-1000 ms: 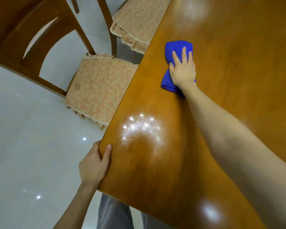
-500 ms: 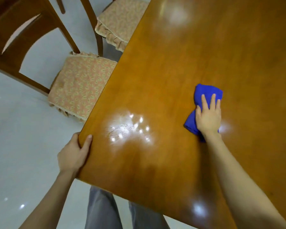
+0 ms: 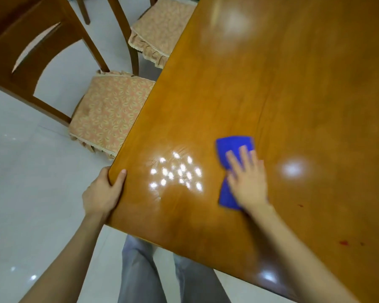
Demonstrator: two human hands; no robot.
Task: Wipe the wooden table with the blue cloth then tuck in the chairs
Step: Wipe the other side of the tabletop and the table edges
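Fingers: the right hand's fingers [image 3: 243,154] lie straight and slightly spread, flat on the cloth [image 3: 232,145]. They press it down and aren't curled round it. That hand is pretty motion-blurred, so I can't say where its thumb sits.
Right hand [image 3: 247,182]: palm down over the cloth's near half, forearm coming in from the lower right.
Cloth: blue, folded into a pad, lying on the table [image 3: 293,95] near the front corner, just right of the glare [image 3: 175,173]. Its far end pokes out past the fingertips.
Left hand [image 3: 101,193]: grips the table's near corner, thumb [image 3: 122,178] on top, the other fingers wrapped over the edge and hidden underneath. Looks like it's bracing.
Red specks [image 3: 344,243]: a couple of small marks near the front edge, right of the forearm and well apart from the cloth.
Near chair [image 3: 109,112]: cushion edge just under the table's left side, most of the seat and the back sticking out.
Far chair [image 3: 160,33]: same deal, seat mostly out in the open.
Progress: mid-wipe, I reckon. The gloss doesn't show which parts are done, but those specks suggest the front right needs a pass. Neither chair is tucked in yet, so that whole second part is left.
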